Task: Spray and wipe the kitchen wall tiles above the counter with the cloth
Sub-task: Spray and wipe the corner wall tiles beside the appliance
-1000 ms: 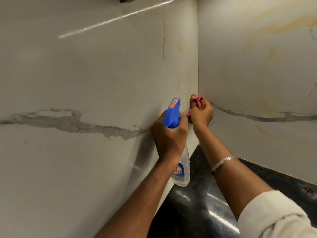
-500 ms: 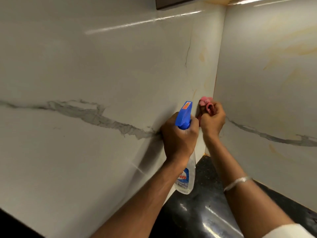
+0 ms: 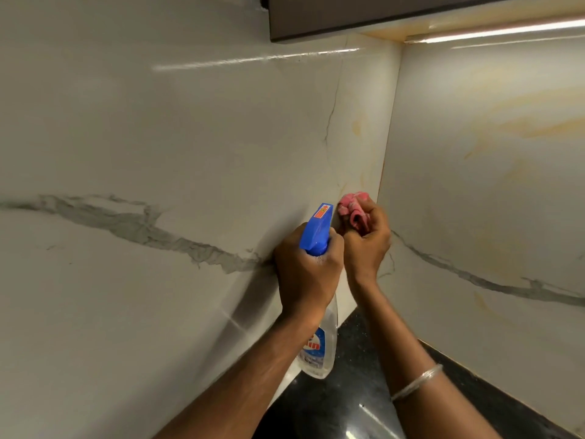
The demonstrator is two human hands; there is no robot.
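The left-hand wall tiles (image 3: 126, 137) are glossy pale marble with a grey vein (image 3: 136, 226) running across them towards the corner. The left grip (image 3: 305, 274) is clenched round the neck of a spray bottle (image 3: 319, 353), whose blue trigger head (image 3: 316, 229) points up and towards the wall, close to the tile surface, while its clear body with a blue label hangs below the wrist above the counter (image 3: 348, 407). Just right of the nozzle, a bunched pink cloth (image 3: 349, 205) is pressed against the left-hand tiles right beside the corner joint, at about the height of the vein. The right grip (image 3: 367, 245) is curled around that cloth, knuckles facing the camera, just beside the left grip. A thin silver bangle (image 3: 418, 381) sits on the right forearm. The counter is black, speckled and shiny, and meets both walls. The right-hand wall tiles (image 3: 490, 185) carry yellowish streaks and another grey vein. Above, a dark cabinet underside (image 3: 348, 14) and a lit light strip (image 3: 493, 30) run along the top.
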